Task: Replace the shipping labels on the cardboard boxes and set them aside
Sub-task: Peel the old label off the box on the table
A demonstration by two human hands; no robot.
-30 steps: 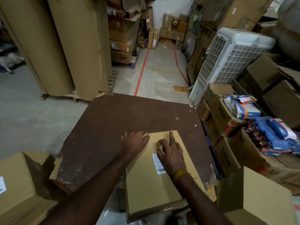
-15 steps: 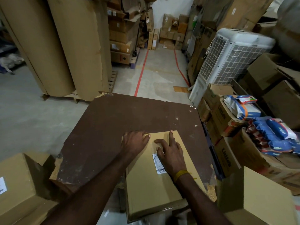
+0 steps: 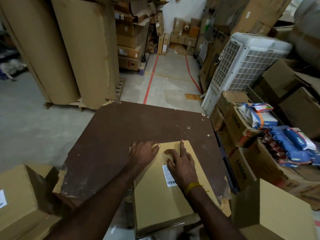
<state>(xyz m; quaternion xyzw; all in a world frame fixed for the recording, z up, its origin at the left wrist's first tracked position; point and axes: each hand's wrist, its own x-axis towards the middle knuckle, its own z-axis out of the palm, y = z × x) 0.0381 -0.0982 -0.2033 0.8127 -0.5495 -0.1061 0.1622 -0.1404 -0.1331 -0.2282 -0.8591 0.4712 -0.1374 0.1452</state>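
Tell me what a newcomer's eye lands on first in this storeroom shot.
First, the two hands pressed flat on the cardboard box at the near edge of the chipped brown table: left hand on its far corner, right hand over the white barcode label. Next, the white air cooler leaning at right.

Left hand [image 3: 142,152] flat, palm down, right hand [image 3: 182,168] flat, fingers [image 3: 182,147] spread

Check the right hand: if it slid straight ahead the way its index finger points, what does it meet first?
The right hand lies flat on the cardboard box, index finger aimed at its far edge. Past that edge it would likely drop onto the bare brown table; nothing else stands in that line, though depth is hard to judge.
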